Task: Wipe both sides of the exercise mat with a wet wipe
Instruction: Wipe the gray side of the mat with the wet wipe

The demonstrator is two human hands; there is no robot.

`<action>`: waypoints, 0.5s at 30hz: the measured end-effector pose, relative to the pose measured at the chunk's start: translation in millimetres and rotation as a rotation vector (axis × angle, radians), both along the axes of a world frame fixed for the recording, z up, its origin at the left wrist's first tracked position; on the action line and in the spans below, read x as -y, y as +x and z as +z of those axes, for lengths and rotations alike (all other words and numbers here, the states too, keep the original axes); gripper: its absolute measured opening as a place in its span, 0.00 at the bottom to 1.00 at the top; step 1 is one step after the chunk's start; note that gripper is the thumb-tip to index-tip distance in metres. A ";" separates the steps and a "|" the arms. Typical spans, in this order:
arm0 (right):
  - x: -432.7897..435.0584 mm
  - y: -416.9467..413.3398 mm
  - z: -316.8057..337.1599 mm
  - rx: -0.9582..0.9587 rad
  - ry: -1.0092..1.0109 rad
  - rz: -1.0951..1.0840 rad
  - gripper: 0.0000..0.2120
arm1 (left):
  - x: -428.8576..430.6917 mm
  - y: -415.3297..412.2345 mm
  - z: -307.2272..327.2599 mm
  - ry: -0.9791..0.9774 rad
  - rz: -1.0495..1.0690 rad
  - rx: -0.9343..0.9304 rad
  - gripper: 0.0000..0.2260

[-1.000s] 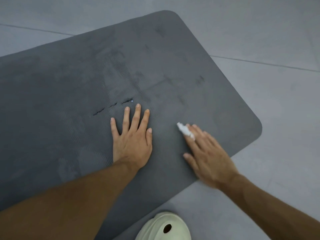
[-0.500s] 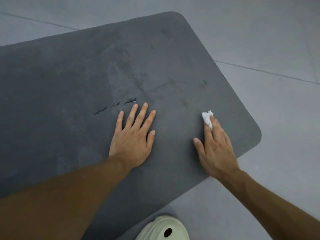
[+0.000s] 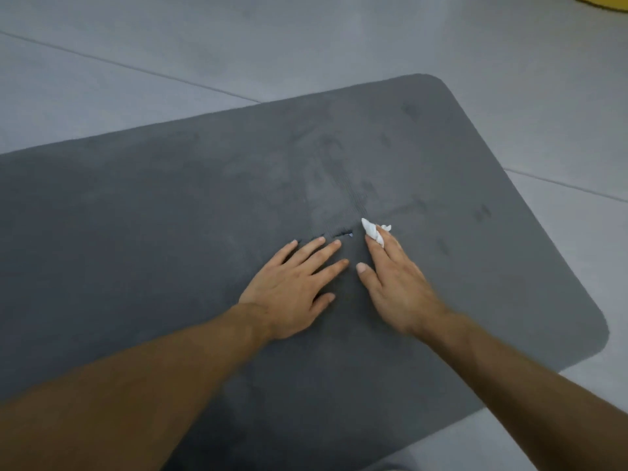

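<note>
A dark grey exercise mat lies flat on the floor and fills most of the view. My left hand rests flat on it with fingers straight and spread. Just to its right, my right hand presses a small crumpled white wet wipe onto the mat under straight fingers; only the wipe's tip shows beyond the fingertips. A few short dark tears mark the mat just ahead of my left fingertips. Faint streaks run up the mat beyond the wipe.
Light grey tiled floor surrounds the mat at the top and right, with thin grout lines. A sliver of something yellow shows at the top right corner. The mat's rounded right corner lies near my right forearm.
My right hand has slid the wipe left across the mat until it sits beside my left hand. The view has tilted up, so the pale shoe at the bottom is out of frame.
</note>
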State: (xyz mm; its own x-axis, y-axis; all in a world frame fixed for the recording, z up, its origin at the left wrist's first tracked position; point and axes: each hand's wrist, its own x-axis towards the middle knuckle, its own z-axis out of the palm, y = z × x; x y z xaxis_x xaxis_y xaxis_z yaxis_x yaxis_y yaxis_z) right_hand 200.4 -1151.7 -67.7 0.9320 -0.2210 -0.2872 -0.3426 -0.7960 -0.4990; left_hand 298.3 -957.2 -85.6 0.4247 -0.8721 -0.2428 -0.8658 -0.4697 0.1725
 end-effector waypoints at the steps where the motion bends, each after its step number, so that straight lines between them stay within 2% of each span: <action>1: -5.1 14.2 4.7 -0.014 0.077 -0.001 0.31 | -8.7 6.7 3.6 0.019 0.026 0.000 0.27; 4: -17.8 51.4 22.0 -0.017 0.208 -0.047 0.26 | -22.8 26.4 13.8 0.048 0.167 -0.038 0.27; 6: -31.2 77.2 37.8 0.043 0.256 -0.074 0.23 | -28.1 43.8 25.8 0.000 0.295 -0.076 0.27; 11: -60.6 125.3 83.1 0.237 0.435 -0.173 0.19 | -22.5 80.2 80.8 -0.280 0.420 -0.055 0.24; 15: -71.7 143.2 115.1 0.369 0.655 -0.323 0.16 | -8.0 94.1 125.4 -0.494 0.627 -0.227 0.14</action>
